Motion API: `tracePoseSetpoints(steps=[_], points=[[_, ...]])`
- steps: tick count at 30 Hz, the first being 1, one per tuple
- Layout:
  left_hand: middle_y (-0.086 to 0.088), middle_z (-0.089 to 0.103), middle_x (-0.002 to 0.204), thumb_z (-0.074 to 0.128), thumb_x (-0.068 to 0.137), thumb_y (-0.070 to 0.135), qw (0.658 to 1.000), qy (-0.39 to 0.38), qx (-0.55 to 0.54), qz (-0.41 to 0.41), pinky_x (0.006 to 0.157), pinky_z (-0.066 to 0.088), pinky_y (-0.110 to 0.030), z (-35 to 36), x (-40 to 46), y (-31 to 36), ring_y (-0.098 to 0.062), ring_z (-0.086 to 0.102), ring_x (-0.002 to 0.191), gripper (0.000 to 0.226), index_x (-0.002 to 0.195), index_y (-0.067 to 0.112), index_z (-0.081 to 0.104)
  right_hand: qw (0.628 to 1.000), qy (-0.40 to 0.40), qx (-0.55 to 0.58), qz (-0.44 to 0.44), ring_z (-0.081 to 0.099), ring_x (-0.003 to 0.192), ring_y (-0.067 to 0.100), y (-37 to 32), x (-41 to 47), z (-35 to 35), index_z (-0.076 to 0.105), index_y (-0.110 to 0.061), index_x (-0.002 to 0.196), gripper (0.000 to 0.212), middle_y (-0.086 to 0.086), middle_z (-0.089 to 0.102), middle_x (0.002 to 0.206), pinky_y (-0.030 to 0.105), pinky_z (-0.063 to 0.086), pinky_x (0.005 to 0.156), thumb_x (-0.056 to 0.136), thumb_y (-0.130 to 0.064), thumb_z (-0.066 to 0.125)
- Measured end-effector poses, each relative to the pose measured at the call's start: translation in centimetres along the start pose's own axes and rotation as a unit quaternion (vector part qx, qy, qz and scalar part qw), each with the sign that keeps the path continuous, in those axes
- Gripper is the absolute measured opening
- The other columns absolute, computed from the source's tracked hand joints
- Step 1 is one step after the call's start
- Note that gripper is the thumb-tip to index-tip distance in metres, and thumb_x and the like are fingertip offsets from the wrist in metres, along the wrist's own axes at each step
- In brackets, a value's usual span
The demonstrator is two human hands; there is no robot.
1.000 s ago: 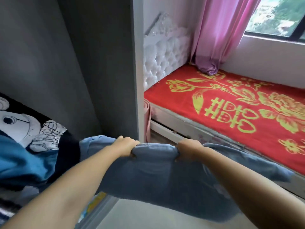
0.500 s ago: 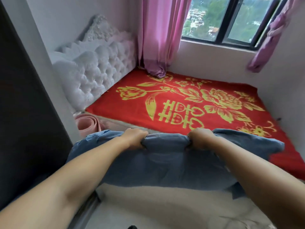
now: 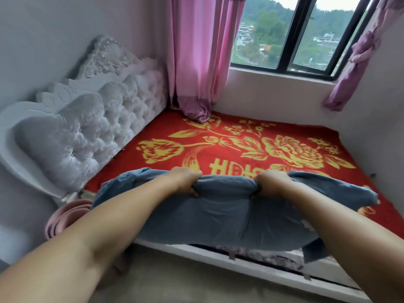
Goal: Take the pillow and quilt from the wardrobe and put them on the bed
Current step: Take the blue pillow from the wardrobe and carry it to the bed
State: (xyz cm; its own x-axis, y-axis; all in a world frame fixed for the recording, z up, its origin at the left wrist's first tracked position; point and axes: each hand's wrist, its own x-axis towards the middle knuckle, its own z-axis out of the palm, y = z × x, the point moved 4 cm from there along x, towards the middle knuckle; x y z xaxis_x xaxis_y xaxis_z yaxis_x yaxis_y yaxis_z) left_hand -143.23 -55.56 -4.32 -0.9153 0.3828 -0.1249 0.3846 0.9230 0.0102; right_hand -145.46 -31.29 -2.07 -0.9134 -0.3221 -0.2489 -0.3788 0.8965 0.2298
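Swung away from the wardrobe to the bed now, blue pillow hanging over its near edge (not set down yet), left hand and right hand each bunching the top hem in a closed grip so it hangs flat for laying down.
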Motion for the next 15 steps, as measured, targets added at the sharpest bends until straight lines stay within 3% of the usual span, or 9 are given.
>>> tracePoseSetpoints(steps=[15], points=[[-0.008,0.063,0.109,0.07,0.075,0.046,0.996,-0.008,-0.008,-0.09,0.066,0.042,-0.033,-2.4,18.2,-20.7,-0.03,0.059,0.102,0.045,0.101,0.015,0.05,0.993,0.038,-0.032,-0.111,0.064,0.102,0.025,-0.6,30.2,-9.3,0.067,-0.024,0.102,0.038,0.002,0.069,0.108,0.028,0.04,0.069,0.078,-0.054,0.062]])
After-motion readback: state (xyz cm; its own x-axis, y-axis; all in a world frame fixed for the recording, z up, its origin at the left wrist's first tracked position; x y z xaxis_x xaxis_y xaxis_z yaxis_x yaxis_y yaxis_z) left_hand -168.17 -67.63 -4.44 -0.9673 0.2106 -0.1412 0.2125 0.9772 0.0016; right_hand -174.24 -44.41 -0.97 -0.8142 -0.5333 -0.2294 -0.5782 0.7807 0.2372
